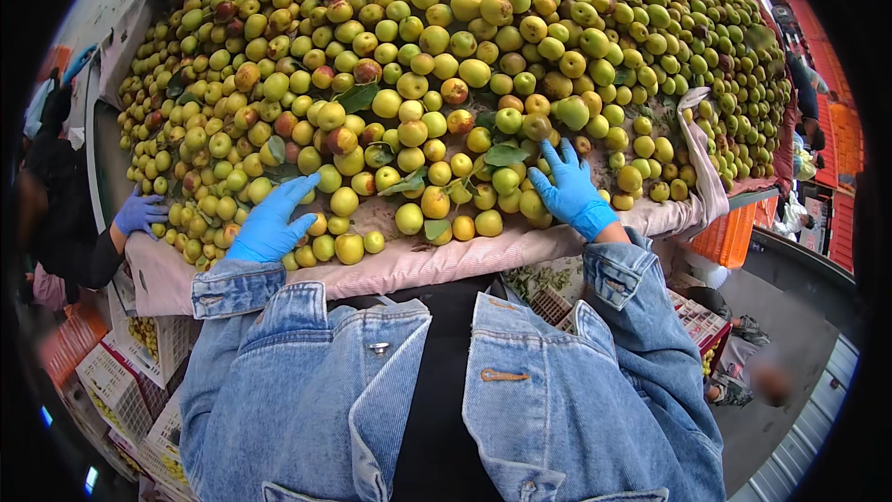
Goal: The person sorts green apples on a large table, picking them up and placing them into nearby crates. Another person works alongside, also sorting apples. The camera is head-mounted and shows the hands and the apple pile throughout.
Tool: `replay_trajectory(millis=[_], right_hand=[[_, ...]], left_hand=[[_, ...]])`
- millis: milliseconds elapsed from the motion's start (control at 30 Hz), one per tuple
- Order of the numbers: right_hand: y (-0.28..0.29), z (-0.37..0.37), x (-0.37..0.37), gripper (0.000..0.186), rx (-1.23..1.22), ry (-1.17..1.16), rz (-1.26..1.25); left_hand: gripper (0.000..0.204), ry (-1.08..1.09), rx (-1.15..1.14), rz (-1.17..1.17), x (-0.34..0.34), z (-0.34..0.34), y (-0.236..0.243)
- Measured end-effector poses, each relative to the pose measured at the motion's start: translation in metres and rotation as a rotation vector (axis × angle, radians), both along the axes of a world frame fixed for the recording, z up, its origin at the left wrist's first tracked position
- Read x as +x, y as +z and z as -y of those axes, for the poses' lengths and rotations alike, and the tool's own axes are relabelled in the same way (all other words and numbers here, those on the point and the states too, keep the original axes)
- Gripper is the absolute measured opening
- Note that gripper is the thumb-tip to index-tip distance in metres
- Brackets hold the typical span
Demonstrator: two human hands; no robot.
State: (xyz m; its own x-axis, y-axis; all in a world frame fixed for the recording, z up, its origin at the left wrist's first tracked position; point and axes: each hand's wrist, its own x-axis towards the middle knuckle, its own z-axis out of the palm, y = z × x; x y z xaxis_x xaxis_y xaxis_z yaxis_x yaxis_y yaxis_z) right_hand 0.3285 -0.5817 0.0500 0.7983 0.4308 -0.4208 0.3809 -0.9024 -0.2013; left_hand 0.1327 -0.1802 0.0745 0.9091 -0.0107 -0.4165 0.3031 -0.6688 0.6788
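Pink-striped cloth (418, 265) lines the near edge below heaped round yellow-green fruit (434, 40) stretching far, left and right. Near left, the blue-gloved left hand (269, 223) lies thumb wide from fingers, beside fruit; near right, the blue-gloved right hand (569, 188) spreads its fingers against fruit. Between them, one small bare patch (379, 214) gives room.

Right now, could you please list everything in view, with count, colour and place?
Fruit: very many, yellow-green with reddish patches, heaped across top and centre
Leaves: several, green, among fruit
Cloth: at least one, pink-striped, heap's near edge
Crates: several, orange, both sides
Other crates: several, white, mostly lower left
Co-workers: at least two, dark-clothed, edges
Co-worker's hand: one, purple-gloved, left
Jacket: one, blue, lower centre
Left hand: one, blue-gloved, left of centre
Right hand: one, blue-gloved, right of centre
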Motion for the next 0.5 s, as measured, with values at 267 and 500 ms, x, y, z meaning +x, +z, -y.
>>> replay_trajectory(millis=[267,500], right_hand=[[0.052,-0.071,-0.041,0.067,0.258,0.039,-0.156],[0.053,-0.222,-0.052,0.054,0.433,0.297,0.154]], left_hand=[[0.051,-0.025,-0.035,-0.021,-0.06,-0.053,-0.01],[0.046,-0.206,0.169,0.098,-0.069,-0.061,-0.01]])
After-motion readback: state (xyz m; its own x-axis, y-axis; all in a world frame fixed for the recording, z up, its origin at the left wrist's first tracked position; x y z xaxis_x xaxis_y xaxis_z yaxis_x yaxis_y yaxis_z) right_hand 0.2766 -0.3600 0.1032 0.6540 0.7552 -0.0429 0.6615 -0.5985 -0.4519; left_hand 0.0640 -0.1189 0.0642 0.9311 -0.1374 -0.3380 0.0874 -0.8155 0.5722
